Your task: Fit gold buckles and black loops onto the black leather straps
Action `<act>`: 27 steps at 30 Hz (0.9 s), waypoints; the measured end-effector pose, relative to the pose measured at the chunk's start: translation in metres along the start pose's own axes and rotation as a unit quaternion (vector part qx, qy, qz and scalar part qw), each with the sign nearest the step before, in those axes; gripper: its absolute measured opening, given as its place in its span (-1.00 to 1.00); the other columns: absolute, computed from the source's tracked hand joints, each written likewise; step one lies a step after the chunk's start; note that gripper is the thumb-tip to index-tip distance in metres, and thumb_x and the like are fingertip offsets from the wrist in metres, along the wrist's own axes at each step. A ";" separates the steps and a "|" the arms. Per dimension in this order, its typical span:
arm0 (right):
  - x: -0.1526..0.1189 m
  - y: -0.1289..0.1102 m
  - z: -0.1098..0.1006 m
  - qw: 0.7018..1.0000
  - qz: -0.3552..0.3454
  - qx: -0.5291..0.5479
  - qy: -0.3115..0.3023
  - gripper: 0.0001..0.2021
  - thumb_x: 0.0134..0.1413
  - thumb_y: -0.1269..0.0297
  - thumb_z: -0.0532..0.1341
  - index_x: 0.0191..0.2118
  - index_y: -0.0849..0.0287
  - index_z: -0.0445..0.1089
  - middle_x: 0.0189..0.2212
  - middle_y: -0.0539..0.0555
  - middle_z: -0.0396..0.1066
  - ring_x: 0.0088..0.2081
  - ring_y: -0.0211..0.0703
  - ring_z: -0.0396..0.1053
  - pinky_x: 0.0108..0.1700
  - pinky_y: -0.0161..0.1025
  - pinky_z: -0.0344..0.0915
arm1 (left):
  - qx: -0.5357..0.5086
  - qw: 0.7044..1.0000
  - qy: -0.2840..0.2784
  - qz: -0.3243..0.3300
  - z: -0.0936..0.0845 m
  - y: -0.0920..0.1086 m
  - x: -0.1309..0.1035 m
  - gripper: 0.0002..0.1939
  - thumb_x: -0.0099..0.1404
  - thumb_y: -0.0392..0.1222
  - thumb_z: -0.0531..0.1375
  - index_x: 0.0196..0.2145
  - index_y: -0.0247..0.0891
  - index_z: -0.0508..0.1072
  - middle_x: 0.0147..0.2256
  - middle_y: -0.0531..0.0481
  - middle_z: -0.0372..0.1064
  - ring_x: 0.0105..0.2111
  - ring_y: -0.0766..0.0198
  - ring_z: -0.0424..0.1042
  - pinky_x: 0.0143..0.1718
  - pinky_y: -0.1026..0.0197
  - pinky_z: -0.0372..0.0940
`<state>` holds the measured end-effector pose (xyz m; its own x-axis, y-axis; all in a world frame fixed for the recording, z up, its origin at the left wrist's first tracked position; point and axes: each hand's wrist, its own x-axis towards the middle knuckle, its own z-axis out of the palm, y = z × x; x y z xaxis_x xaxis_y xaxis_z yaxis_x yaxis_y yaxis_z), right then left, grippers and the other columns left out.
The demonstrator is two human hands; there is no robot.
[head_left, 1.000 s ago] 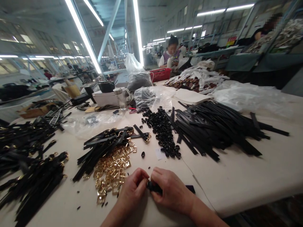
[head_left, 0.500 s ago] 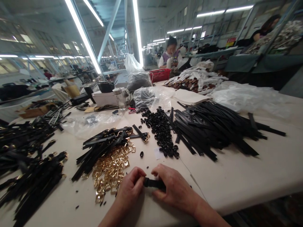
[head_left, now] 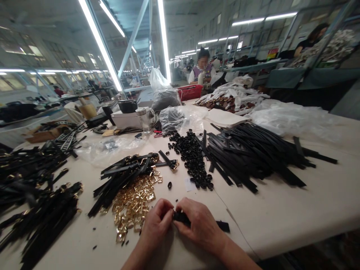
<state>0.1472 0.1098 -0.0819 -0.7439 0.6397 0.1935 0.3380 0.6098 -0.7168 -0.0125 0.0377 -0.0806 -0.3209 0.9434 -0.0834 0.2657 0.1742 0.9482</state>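
Near the table's front, my right hand [head_left: 198, 221] is closed around a black strap [head_left: 223, 226], whose free end sticks out to the right under the palm. My left hand [head_left: 159, 219] is pinched at the strap's left end; any small part between its fingertips is hidden. Just left of it lies a heap of gold buckles [head_left: 135, 202], with buckled black straps [head_left: 126, 168] behind. Small black loops [head_left: 194, 161] form a pile beyond my hands, and one loose loop [head_left: 169, 185] lies apart. Plain black straps [head_left: 253, 150] are heaped at the right.
More finished straps [head_left: 53, 221] lie at the left. Farther back stand a glass jar [head_left: 144, 120], a white box [head_left: 125, 119], a red basket [head_left: 189, 92] and plastic bags [head_left: 292, 114]. A person [head_left: 201, 71] sits beyond the table. The table edge [head_left: 309, 240] runs along the lower right.
My right hand has closed farther over the strap, and the strap's end now shows to its right. My left hand keeps its pinch. The view has shifted slightly.
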 end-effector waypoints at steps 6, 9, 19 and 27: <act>-0.003 0.003 -0.003 0.998 0.036 0.034 0.025 -0.84 0.04 0.32 0.25 -0.25 0.14 0.28 -0.41 -0.03 0.35 -0.38 -0.17 0.32 -0.31 -0.26 0.14 | -0.084 0.996 -0.003 -0.042 0.000 -0.003 -0.001 -0.79 0.22 -0.01 0.21 -0.36 -0.18 0.33 -0.55 0.19 0.20 -0.64 0.35 0.16 -0.61 0.30 0.08; -0.003 0.005 -0.006 0.997 0.044 0.060 0.031 -0.87 0.16 0.20 0.18 -0.27 0.13 0.26 -0.44 -0.04 0.35 -0.40 -0.19 0.32 -0.33 -0.28 0.16 | -0.099 0.994 0.000 -0.040 0.001 -0.005 -0.001 -0.76 0.23 0.02 0.22 -0.34 -0.19 0.33 -0.57 0.21 0.19 -0.64 0.36 0.16 -0.61 0.30 0.07; 0.002 0.017 0.003 0.992 0.063 0.093 0.052 -0.66 0.19 0.27 0.17 0.08 0.16 0.28 -0.24 0.07 0.50 -0.35 -0.17 0.43 -0.23 -0.22 0.31 | -0.135 0.990 -0.004 -0.041 -0.001 -0.004 -0.002 -0.74 0.21 0.01 0.28 -0.38 -0.22 0.38 -0.52 0.16 0.28 -0.57 0.34 0.28 -0.52 0.28 0.18; 0.001 0.006 -0.006 0.998 0.001 0.059 0.028 -0.72 0.23 0.37 0.12 0.04 0.10 0.34 -0.11 0.09 0.46 -0.23 -0.15 0.44 -0.12 -0.23 0.33 | -0.168 0.985 -0.019 -0.024 -0.004 -0.005 -0.002 -0.66 0.15 0.06 0.35 -0.25 -0.24 0.48 -0.40 0.00 0.48 -0.43 0.25 0.38 -0.37 0.24 0.28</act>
<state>0.1516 0.1167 -0.0817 -0.7094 0.6672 0.2271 0.2664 0.5522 -0.7900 -0.0167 0.0340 -0.0840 -0.2904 0.9471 -0.1369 -0.0665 0.1227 0.9902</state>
